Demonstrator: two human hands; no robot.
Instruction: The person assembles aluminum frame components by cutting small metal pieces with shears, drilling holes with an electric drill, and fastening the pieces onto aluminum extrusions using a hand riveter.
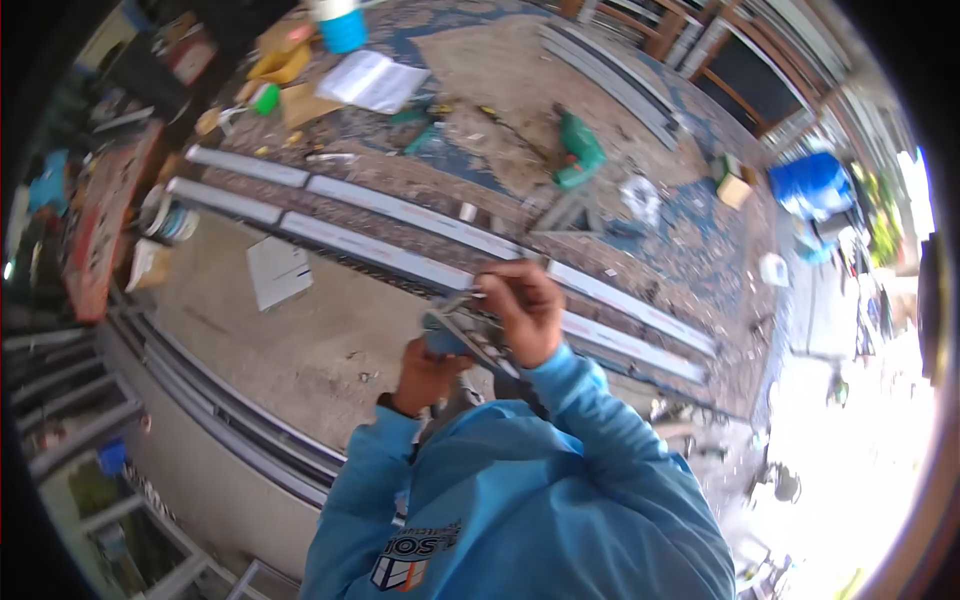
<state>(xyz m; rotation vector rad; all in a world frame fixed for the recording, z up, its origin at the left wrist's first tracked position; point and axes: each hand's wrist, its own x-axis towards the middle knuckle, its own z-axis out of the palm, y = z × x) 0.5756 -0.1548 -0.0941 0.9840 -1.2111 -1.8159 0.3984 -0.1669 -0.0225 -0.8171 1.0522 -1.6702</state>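
Observation:
Close in front of my body, my left hand [430,376] is closed around a narrow grey-blue piece [446,338] whose exact kind is unclear. The fingers of my right hand [526,308] are pinched together at its upper end, and whatever they hold is too small to name. Just beyond my hands lie two long, pale metal profiles [400,263], side by side on the work surface. My right hand partly hides the nearer profile.
A green power drill [580,150], a triangular set square [568,214] and an open notebook [372,82] lie past the profiles. A white sheet [280,272] is on the left. More grey profiles [610,80] rest at the back; a blue bundle [812,186] stands far right.

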